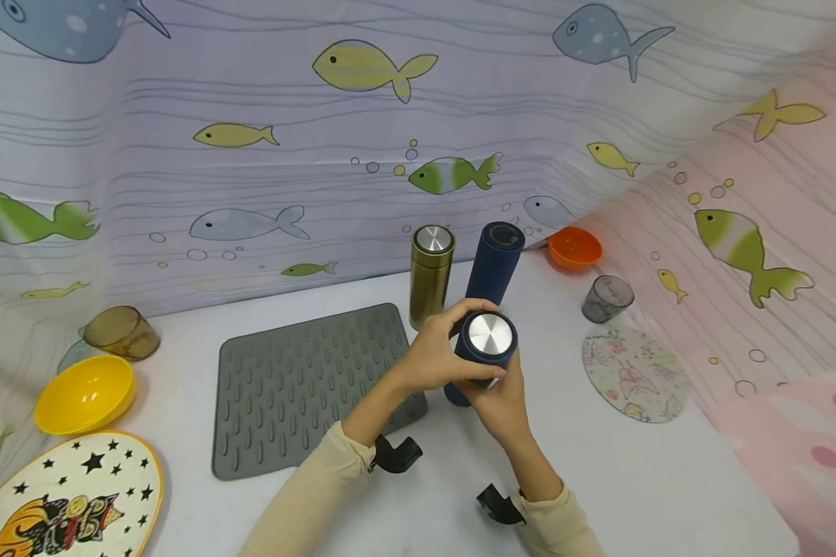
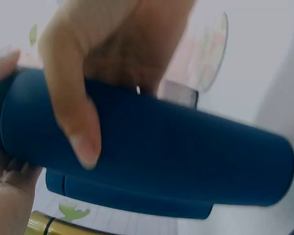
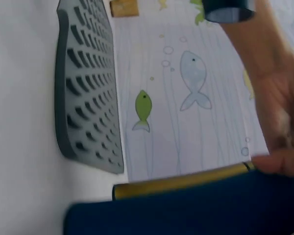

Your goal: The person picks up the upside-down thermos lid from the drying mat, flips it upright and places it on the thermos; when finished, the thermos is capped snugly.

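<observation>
In the head view, a dark blue thermos flask (image 1: 465,360) with a silver-topped lid (image 1: 490,334) is held between both hands, lid toward the camera. My left hand (image 1: 435,352) grips it around the lid end from the left. My right hand (image 1: 501,406) holds the body from the right and below. In the left wrist view the flask (image 2: 186,142) lies across the picture, the right thumb (image 2: 73,107) pressed along its side. Behind it stand a second blue thermos (image 1: 491,267) and a gold thermos (image 1: 428,282). The palms are partly hidden.
A grey ridged mat (image 1: 306,387) lies left of the hands. Farther left are a yellow bowl (image 1: 87,394), a brown glass (image 1: 121,333) and a star-patterned plate (image 1: 121,487). To the right are an orange bowl (image 1: 575,249), a grey glass (image 1: 608,299) and a round patterned mat (image 1: 634,375).
</observation>
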Tool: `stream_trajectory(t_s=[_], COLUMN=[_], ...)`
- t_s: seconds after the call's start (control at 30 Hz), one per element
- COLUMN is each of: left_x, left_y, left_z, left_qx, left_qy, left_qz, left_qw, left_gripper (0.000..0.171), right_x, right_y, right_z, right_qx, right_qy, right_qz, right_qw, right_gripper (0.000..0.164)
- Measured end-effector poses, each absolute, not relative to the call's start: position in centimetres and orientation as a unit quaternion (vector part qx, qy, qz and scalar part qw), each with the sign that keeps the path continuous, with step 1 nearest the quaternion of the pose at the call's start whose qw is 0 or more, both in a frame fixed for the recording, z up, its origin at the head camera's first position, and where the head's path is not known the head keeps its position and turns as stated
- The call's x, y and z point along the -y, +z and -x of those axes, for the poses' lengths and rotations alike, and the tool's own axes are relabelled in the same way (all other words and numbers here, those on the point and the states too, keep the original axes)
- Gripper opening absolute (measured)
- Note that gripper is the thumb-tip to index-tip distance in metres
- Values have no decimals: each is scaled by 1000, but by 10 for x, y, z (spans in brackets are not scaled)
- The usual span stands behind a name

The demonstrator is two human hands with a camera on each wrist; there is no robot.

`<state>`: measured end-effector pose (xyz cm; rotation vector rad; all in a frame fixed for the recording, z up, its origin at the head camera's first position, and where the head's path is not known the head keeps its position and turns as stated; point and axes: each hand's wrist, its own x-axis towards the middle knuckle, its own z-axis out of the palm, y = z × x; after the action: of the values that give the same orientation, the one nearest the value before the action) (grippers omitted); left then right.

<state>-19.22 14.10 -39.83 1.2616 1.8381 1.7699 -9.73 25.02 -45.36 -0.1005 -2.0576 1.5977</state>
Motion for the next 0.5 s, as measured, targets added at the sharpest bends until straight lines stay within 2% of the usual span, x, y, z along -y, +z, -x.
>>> stream_trajectory(t_s=[0.13, 0.3, 0.4, 0.5], left_x=[-135, -111, -91, -72], left_y=[-396, -394, -400, -410], left_z=[197, 194, 191, 190], left_qx=[-666, -716, -736, -748], left_qy=[590, 571, 566, 562], left_qz=[-433, -389, -365, -345], left_qw=[146, 98, 71, 70], left_gripper=[79, 88, 87, 85], right_x=[-272, -327, -367, -398], right_y=[-450, -438, -433, -435], right_z=[101, 118, 135, 150], right_qx=[781, 778, 774, 775], right_qy=[577, 552, 535, 519], right_qz=[33, 125, 180, 221], right_qw=[238, 272, 286, 285], right_gripper=[82, 84, 88, 89])
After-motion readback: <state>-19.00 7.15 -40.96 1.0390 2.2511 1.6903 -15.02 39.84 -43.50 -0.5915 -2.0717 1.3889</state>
